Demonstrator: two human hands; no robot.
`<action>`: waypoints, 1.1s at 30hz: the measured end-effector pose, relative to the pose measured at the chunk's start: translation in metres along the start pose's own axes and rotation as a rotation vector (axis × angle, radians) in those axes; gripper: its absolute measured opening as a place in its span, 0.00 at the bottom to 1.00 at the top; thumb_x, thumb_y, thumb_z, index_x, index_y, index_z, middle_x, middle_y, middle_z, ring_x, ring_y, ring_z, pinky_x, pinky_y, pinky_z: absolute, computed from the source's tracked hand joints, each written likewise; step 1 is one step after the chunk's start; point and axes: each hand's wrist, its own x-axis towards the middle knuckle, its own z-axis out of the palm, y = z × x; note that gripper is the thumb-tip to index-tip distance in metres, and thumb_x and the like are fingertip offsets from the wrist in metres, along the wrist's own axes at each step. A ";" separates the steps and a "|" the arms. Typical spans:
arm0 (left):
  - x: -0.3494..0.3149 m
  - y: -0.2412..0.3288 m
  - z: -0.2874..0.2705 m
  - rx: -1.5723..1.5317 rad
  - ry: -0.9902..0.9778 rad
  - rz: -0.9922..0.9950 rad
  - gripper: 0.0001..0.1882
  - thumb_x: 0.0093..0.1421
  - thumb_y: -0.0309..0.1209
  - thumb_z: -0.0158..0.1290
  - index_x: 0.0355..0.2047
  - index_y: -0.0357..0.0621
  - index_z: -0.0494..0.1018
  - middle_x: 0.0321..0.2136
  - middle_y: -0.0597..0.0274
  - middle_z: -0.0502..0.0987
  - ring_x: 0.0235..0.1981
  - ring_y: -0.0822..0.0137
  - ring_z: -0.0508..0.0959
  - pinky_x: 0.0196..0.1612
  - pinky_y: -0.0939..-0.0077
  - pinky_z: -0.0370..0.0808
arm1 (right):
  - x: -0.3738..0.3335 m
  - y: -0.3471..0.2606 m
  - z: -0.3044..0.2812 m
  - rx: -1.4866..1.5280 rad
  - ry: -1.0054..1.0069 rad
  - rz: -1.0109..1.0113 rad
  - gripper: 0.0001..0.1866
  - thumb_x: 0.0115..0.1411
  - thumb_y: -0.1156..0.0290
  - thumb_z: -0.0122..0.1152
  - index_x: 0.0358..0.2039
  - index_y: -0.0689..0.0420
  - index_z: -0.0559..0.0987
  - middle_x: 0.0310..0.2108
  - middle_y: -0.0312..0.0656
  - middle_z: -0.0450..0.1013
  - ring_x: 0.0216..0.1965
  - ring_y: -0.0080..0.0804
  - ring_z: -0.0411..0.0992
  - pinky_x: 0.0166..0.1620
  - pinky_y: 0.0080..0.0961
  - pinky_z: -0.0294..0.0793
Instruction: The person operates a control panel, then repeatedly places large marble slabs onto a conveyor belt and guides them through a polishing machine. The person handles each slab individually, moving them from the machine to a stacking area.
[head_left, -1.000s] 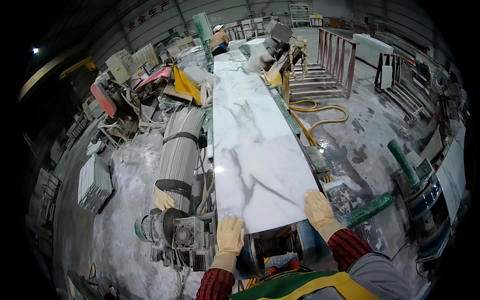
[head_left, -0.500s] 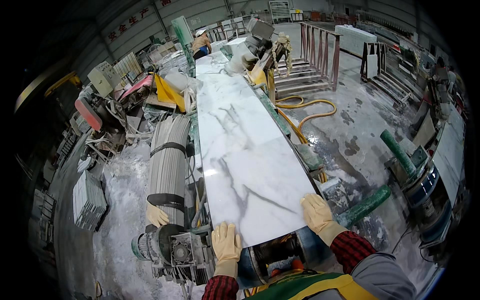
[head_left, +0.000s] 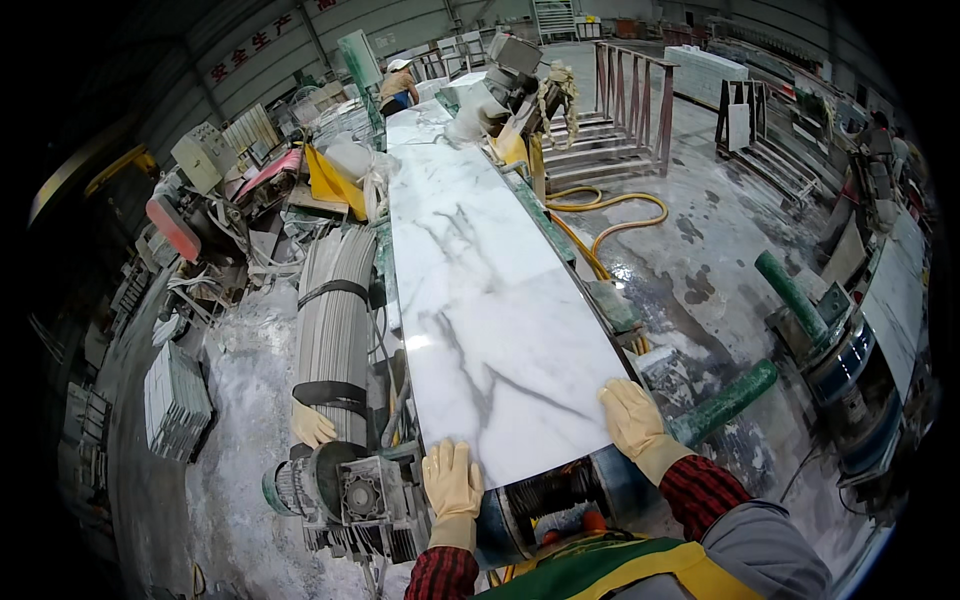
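Note:
A long white marble slab (head_left: 500, 370) with grey veins lies flat on a conveyor, its near end towards me. At its near left corner rests my left hand (head_left: 453, 485), in a cream rubber glove, fingers stretched forward. My right hand (head_left: 632, 420), gloved alike, lies over the near right corner with its fingers extended; its thumb is hard to make out. Both palms touch the slab's edge. Below the slab's end shows the dark belt roller (head_left: 555, 500) of the conveyor. A spare cream glove (head_left: 313, 425) hangs beside the motor at the left.
A grey motor and gearbox (head_left: 360, 495) sit left of the conveyor, beneath a ribbed grey roll (head_left: 335, 320). To the right a green post (head_left: 725, 402) sticks out. A yellow hose (head_left: 630, 222) loops across the wet floor. Another person (head_left: 398, 88) bends by the conveyor's far end.
The whole view has shifted slightly. Both hands stay at the same two corners, and the slab shows no clear movement between them.

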 end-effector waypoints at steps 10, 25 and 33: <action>-0.008 0.006 -0.002 0.042 -0.047 -0.069 0.25 0.66 0.40 0.59 0.62 0.48 0.77 0.66 0.46 0.77 0.68 0.40 0.74 0.71 0.35 0.65 | -0.007 -0.003 -0.001 -0.052 0.051 -0.004 0.11 0.63 0.77 0.64 0.47 0.58 0.83 0.49 0.50 0.80 0.50 0.55 0.77 0.56 0.48 0.79; -0.017 0.009 -0.008 0.032 -0.046 -0.062 0.26 0.66 0.41 0.59 0.63 0.48 0.77 0.66 0.45 0.76 0.69 0.39 0.72 0.73 0.35 0.62 | -0.010 -0.011 -0.013 -0.032 0.025 -0.016 0.12 0.62 0.77 0.64 0.47 0.59 0.82 0.47 0.50 0.79 0.51 0.56 0.77 0.57 0.49 0.78; -0.025 0.009 -0.006 -0.005 -0.062 -0.081 0.26 0.68 0.41 0.58 0.65 0.48 0.76 0.68 0.44 0.74 0.70 0.37 0.71 0.75 0.36 0.61 | -0.017 -0.009 -0.012 -0.026 0.017 -0.029 0.15 0.62 0.77 0.64 0.50 0.60 0.83 0.51 0.52 0.79 0.54 0.57 0.77 0.59 0.50 0.78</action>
